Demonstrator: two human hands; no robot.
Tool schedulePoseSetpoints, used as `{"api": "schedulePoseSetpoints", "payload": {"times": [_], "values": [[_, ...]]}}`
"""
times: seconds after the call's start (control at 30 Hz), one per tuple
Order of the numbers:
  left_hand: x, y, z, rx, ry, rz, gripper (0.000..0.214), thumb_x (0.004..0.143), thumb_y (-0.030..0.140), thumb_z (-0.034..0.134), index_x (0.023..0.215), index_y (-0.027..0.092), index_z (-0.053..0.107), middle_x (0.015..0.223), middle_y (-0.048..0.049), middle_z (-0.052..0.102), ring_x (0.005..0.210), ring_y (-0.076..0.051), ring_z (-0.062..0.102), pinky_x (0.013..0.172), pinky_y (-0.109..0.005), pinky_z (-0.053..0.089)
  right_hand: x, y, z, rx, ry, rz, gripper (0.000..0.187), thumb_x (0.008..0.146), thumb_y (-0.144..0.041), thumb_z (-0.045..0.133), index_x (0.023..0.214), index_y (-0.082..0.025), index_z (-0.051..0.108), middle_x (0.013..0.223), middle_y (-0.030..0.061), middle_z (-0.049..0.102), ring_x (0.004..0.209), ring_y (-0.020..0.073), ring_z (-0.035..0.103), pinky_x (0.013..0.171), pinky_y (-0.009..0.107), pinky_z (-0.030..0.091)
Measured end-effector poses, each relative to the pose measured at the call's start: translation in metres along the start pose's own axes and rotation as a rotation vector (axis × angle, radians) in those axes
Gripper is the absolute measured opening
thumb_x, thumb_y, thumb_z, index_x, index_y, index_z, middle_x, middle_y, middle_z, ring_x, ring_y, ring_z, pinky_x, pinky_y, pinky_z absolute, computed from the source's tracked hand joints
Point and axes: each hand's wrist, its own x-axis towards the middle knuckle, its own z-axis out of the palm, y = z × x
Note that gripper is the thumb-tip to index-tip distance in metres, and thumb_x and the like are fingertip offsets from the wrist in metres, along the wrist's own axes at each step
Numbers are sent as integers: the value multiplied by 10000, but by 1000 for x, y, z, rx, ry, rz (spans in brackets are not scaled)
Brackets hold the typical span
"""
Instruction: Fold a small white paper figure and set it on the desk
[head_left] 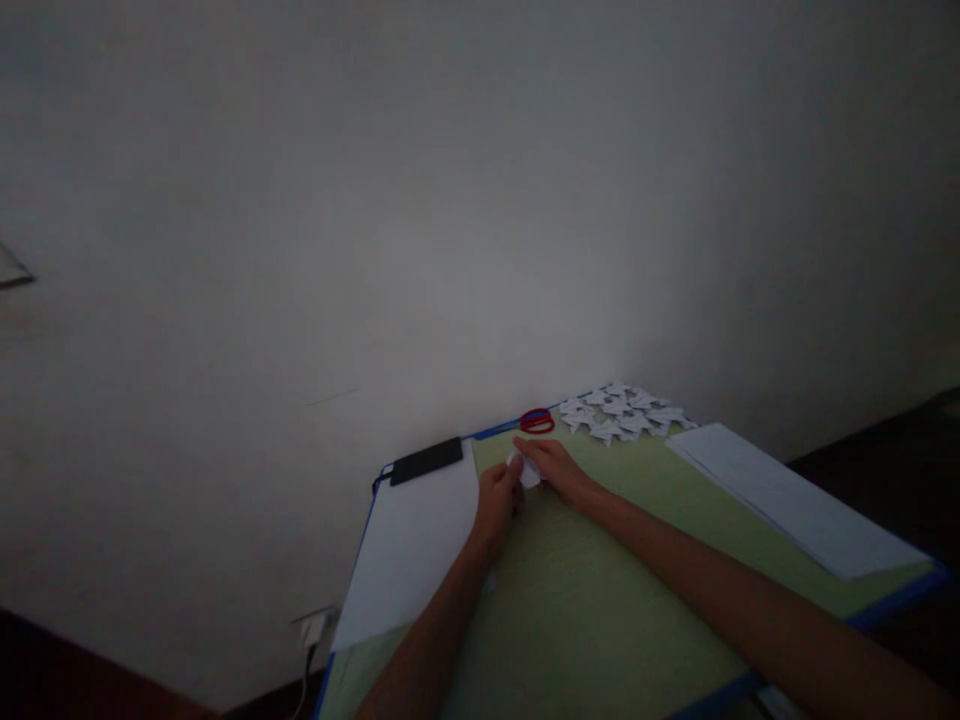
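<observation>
Between my two hands, above the green tabletop (570,600), is a small folded piece of white paper (530,474). My left hand (499,500) pinches its left side, the thumb on top. From the right, my right hand (559,468) grips the same piece with the fingers reaching over its far edge. The folds are too small and dim to make out. Just beyond my fingers lies a pair of scissors (538,421) with red handles.
Several folded white paper shapes (622,412) cover the far right corner. A stack of white paper (795,500) lies along the right edge, and a white sheet (412,555) on the left. A black flat object (427,461) rests by the wall (450,200). A plug (313,630) sits low on the left.
</observation>
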Motion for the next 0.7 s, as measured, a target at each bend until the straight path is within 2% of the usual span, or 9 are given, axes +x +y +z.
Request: {"api": "schedulePoseSetpoints", "payload": {"times": [0.17,0.23,0.5,0.7], "values": [[-1,0,1,33,15,6,612,765,735,586,508,198,448,409,43,394,392,-86,362,434,-243,250,4,5,-2,-167,49,-242,508,826,-642,552,592,-194,502,559,-39,410,557,118,381,513,260,289],[-2,1,2,29,21,0,616,771,736,578,500,200,444,402,44,388,386,-86,361,431,-242,253,5,7,-1,-193,57,-288,508,848,-636,527,595,-196,498,568,-39,405,568,121,374,527,263,291],[-1,2,3,-16,20,-1,628,760,753,576,484,200,459,385,40,392,368,-93,366,413,-243,263,7,12,2,-200,69,-326,497,868,-621,507,604,-203,469,575,-45,374,562,120,348,511,261,271],[2,0,3,-9,49,-27,699,841,767,424,426,204,444,352,20,372,360,-102,378,426,-252,280,5,9,2,-216,102,-321,496,876,-611,504,592,-208,448,563,-46,376,546,118,357,498,260,256]]}}
